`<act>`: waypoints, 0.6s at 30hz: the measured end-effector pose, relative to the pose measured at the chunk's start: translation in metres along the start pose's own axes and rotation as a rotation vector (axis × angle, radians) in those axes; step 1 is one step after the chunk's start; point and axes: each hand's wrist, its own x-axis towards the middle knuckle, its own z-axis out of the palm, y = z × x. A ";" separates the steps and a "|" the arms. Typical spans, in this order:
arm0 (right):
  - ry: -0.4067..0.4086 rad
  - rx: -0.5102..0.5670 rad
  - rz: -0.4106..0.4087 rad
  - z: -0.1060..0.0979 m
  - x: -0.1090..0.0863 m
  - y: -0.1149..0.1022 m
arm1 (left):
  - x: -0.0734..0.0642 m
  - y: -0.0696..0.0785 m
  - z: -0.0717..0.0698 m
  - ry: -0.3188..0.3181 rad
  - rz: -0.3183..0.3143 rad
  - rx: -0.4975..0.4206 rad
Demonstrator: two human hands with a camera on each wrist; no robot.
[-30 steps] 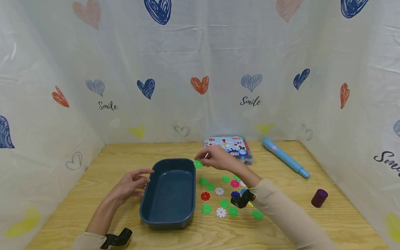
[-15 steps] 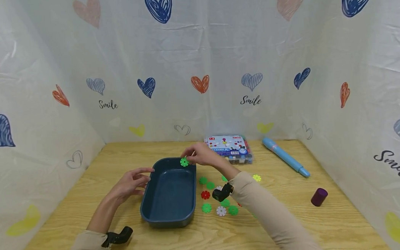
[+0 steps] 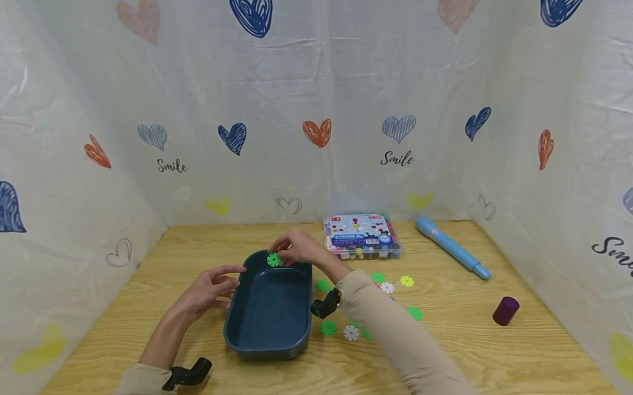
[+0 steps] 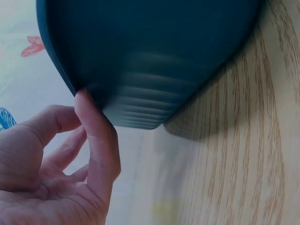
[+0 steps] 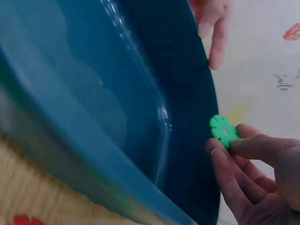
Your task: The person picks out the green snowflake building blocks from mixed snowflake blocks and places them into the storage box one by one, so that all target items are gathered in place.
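My right hand (image 3: 299, 247) pinches a green plastic snowflake disc (image 3: 274, 260) between thumb and fingers, over the far end of a dark blue oblong tub (image 3: 271, 352). In the right wrist view the notched disc (image 5: 225, 131) overlaps the tub's edge, and light glints off the tub's glossy inside. On the tub's left side, my left hand (image 3: 209, 291) has its fingers loosely bent. The left wrist view shows a fingertip (image 4: 83, 96) touching the rim from outside. Several loose discs lie right of the tub, among them a white one (image 3: 351, 332) and a yellow one (image 3: 407, 281); my right forearm hides some.
A clear plastic box with a printed lid (image 3: 359, 234) sits at the back of the wooden table. To its right lies a long light-blue tube (image 3: 452, 248). A dark purple cylinder (image 3: 505, 311) stands nearer the right edge. A heart-printed curtain (image 3: 310, 101) surrounds the table.
My right hand has carried the green disc leftward, from beside the tub's far right corner to over its far end. The left hand has stayed at the rim.
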 end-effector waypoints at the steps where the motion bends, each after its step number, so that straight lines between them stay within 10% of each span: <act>1: 0.002 0.005 0.002 0.003 0.001 0.001 | 0.000 0.000 0.000 0.002 -0.001 0.003; 18: -0.010 -0.034 0.041 0.022 0.010 -0.005 | 0.000 -0.001 0.001 -0.001 -0.008 0.000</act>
